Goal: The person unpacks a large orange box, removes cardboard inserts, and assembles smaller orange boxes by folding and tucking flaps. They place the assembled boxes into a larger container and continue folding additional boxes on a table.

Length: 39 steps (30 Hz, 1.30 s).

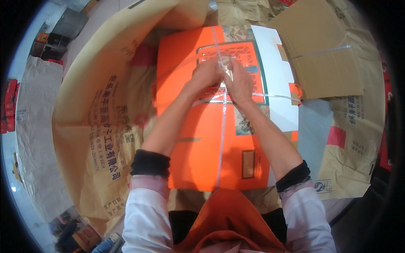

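Note:
In front of me lies a stack of flat orange printed cardboard sheets [190, 162], with a white cut-out edge on its right side. Pale plastic string [221, 152] runs lengthwise over the stack and also crosses it sideways. Both hands meet near the upper middle, where the strands come together. My left hand [207, 74] is closed, its fingertips pinching the string. Close against it, my right hand [239, 82] is also closed on the string. The exact grip of the fingertips is partly hidden, and any knot between them is too blurred to make out.
Large brown kraft paper sheets [95, 139] with printing lie under and around the stack, curling up on the left. A plain brown cardboard piece [320, 55] rests at the upper right. Dark boxes [55, 40] and red packages [10, 105] stand at the far left.

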### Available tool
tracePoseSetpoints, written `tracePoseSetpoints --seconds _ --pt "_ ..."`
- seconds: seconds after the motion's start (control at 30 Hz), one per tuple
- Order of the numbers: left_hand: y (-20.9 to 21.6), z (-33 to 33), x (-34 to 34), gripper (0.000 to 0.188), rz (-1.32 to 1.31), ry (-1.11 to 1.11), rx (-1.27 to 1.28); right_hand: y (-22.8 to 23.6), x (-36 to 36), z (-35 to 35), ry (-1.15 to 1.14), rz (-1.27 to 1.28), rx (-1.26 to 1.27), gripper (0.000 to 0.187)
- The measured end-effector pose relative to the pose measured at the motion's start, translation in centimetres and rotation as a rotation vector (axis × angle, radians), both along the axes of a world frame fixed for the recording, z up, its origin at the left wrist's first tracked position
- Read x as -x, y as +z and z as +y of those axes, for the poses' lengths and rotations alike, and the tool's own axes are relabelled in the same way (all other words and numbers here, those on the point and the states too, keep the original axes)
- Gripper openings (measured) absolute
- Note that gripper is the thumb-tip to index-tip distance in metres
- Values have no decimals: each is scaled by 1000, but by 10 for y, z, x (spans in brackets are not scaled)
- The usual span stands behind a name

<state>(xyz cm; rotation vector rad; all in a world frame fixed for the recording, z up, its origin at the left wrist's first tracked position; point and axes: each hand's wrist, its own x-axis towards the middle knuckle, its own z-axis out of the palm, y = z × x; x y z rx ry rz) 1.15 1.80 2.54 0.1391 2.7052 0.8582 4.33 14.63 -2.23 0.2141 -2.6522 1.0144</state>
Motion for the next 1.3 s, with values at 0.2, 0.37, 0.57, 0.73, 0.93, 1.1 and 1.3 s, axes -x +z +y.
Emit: tracePoseSetpoints --seconds 0.2,0.37,0.57,0.73,0.93,1.1,1.3 --pt "-14 -8 0 16 399 -1 -384 -3 3 -2 -24 12 -28 44" --pt "-11 8 0 13 288 48 -743 -2 1 -1 -46 -3 42 45" --pt "13 7 -17 15 -128 540 -1169 5 -1 -5 -41 -54 107 41" --pt "41 1 -44 14 -141 565 -1187 -6 3 0 32 104 4 16" --pt "64 -15 -91 15 -230 823 -1247 -6 4 1 97 212 -2 12" --pt "69 -9 -106 17 -327 897 -1397 -11 2 1 93 191 -86 9" --pt "83 -1 -113 18 -365 960 -1378 -11 4 1 132 179 -82 8"
